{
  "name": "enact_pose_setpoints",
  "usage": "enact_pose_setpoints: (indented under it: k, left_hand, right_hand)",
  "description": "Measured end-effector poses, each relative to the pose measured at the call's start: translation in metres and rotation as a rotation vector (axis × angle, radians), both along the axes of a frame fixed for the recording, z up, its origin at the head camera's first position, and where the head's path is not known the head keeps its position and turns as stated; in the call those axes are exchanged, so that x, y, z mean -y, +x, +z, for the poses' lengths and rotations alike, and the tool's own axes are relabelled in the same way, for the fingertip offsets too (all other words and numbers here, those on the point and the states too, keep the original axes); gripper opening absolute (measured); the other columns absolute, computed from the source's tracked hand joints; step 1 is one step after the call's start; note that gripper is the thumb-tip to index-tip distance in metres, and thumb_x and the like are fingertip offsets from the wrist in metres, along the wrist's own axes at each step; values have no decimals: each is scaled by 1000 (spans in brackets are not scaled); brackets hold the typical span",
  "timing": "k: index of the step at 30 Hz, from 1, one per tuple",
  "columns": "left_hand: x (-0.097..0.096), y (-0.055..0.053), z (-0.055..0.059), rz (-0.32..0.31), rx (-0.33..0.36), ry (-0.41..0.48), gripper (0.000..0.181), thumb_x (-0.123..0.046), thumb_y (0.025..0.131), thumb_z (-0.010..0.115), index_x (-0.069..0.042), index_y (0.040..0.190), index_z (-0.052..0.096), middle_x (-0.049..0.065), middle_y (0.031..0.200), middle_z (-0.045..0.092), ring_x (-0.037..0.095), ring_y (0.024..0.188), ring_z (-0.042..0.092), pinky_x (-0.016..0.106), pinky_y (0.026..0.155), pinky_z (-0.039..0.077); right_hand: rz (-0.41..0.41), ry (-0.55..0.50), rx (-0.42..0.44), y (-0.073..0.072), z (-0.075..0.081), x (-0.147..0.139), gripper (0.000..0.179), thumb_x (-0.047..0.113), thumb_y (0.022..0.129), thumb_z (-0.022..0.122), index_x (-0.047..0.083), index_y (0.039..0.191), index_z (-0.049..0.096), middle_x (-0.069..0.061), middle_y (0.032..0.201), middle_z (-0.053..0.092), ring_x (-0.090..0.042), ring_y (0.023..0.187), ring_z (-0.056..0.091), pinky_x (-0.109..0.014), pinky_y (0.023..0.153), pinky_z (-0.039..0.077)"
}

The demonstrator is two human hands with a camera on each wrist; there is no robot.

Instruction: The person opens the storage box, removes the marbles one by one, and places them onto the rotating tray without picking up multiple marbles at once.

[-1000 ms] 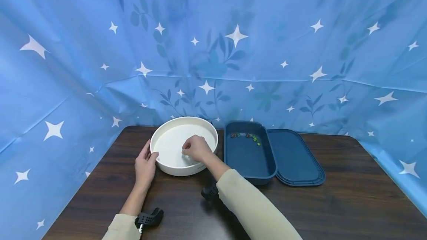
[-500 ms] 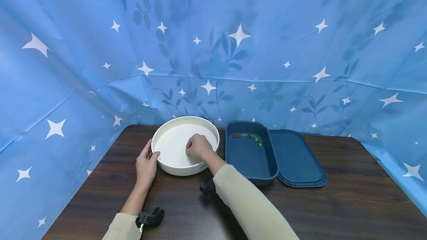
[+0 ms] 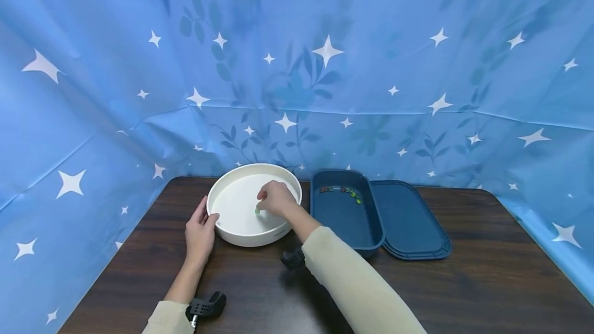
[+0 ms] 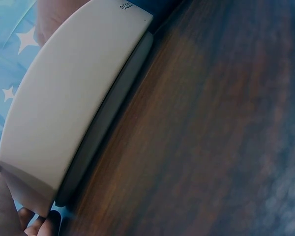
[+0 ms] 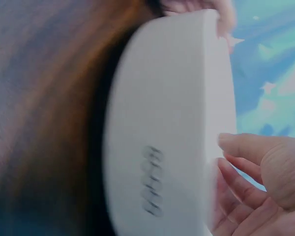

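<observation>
Green bit (image 3: 257, 210) is approx. mid-floor of the pan (image 3: 248, 240), pinched, as best the head view shows, btwn thumb and finger of the R hand (image 3: 277, 199); R wrist view doesn't show it. Can't tell if it touches the pan floor. L hand (image 3: 199, 238) grips the pan's left side, thumb by the rim, fingers along the outer wall, prob. to steady it.

Step in hand, at a guess: handling one small bit in the pan; picking up or setting down, can't say which. Next move prob. calls for a light, sure pinch, pan held steady, and a lift over the rim if the bit is to leave.

Edges: pan is nr the table's (image 3: 260, 287) far-left corner, cloth (image 3: 297, 66) close behind, so little room that way. Box (image 3: 345, 226) is just R of the pan, narrow gap btwn; small bits (image 3: 352, 194) lie in a broken row toward its far end, near half bare. Lid (image 3: 415, 220) lies along the box's right side. R forearm (image 3: 301, 226) crosses the pan's near-right rim, tight by the box. Most open wood: table's near side, plus R of the lid.
</observation>
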State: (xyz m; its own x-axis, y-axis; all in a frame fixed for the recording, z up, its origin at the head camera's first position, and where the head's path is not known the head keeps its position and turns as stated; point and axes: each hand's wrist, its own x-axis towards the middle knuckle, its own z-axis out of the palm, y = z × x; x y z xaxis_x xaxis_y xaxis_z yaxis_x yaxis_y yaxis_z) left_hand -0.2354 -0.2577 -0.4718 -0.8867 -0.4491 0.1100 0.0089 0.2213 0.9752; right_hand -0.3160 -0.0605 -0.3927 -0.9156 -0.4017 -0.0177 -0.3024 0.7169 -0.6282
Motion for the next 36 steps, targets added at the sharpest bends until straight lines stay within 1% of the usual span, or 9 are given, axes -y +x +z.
enact_pose_setpoints:
  k: [6, 9, 12, 14, 17, 21, 24, 30, 36]
  left_hand:
    - [7, 1, 0, 13, 4, -12, 62, -12, 99, 53, -14, 158, 36, 6, 162, 38, 23, 149, 40, 37, 117, 39]
    - [7, 1, 0, 13, 2, -9, 62, -12, 99, 53, -14, 158, 36, 5, 162, 38, 22, 149, 40, 36, 117, 39]
    - [7, -1, 0, 16, -3, -5, 62, -12, 99, 54, -14, 158, 37, 5, 162, 39, 21, 149, 41, 36, 117, 39]
    - [6, -1, 0, 18, -7, -5, 62, -11, 98, 54, -13, 158, 37, 6, 162, 39, 22, 149, 41, 37, 118, 39]
    - [5, -1, -1, 19, -6, -2, 62, -11, 98, 54, -13, 158, 37, 8, 162, 38, 25, 149, 40, 40, 118, 39]
    - [3, -2, -2, 12, -1, -10, 63, -11, 98, 54, -13, 158, 36, 10, 163, 37, 27, 149, 39, 42, 119, 39]
    - [1, -3, -3, 18, -3, -13, 63, -12, 98, 54, -12, 158, 37, 10, 162, 39, 26, 149, 40, 41, 119, 39]
    - [1, -3, -2, 20, -7, -4, 62, -11, 97, 54, -12, 157, 37, 10, 162, 39, 27, 149, 40, 43, 119, 39]
    - [0, -1, 0, 7, -17, 12, 62, -12, 98, 54, -13, 157, 37, 8, 162, 38, 24, 149, 40, 39, 119, 39]
  right_hand:
    - [53, -65, -27, -6, 35, -21, 20, 12, 90, 74, 2, 107, 76, -9, 98, 74, -19, 88, 64, -30, 79, 55]
    - [46, -87, -16, -13, 46, -40, 21, 13, 91, 73, 3, 109, 76, -10, 99, 74, -20, 86, 65, -29, 74, 56]
    - [17, -98, -7, -25, 47, -61, 22, 13, 91, 72, 3, 111, 75, -11, 100, 74, -24, 86, 68, -26, 67, 56]
    - [-7, -96, -7, -32, 44, -77, 23, 13, 92, 71, 2, 112, 75, -12, 101, 73, -28, 86, 70, -25, 64, 56]
    - [-40, -89, -10, -42, 36, -102, 25, 13, 93, 70, 0, 115, 73, -15, 104, 73, -35, 92, 71, -28, 65, 57]
    - [-102, -51, -15, -49, 22, -135, 24, 13, 95, 68, -1, 113, 73, -18, 110, 73, -32, 95, 70, -31, 71, 59]
    - [-149, -32, 7, -52, 11, -153, 21, 12, 96, 66, -1, 111, 74, -18, 110, 73, -26, 90, 69, -30, 69, 56]
    - [-185, -28, 59, -57, -6, -170, 24, 8, 97, 63, -5, 115, 71, -22, 104, 73, -30, 84, 69, -27, 60, 52]
    - [-228, -3, 70, -64, -20, -174, 25, 10, 97, 63, -2, 117, 71, -19, 103, 73, -21, 77, 67, -26, 60, 51]
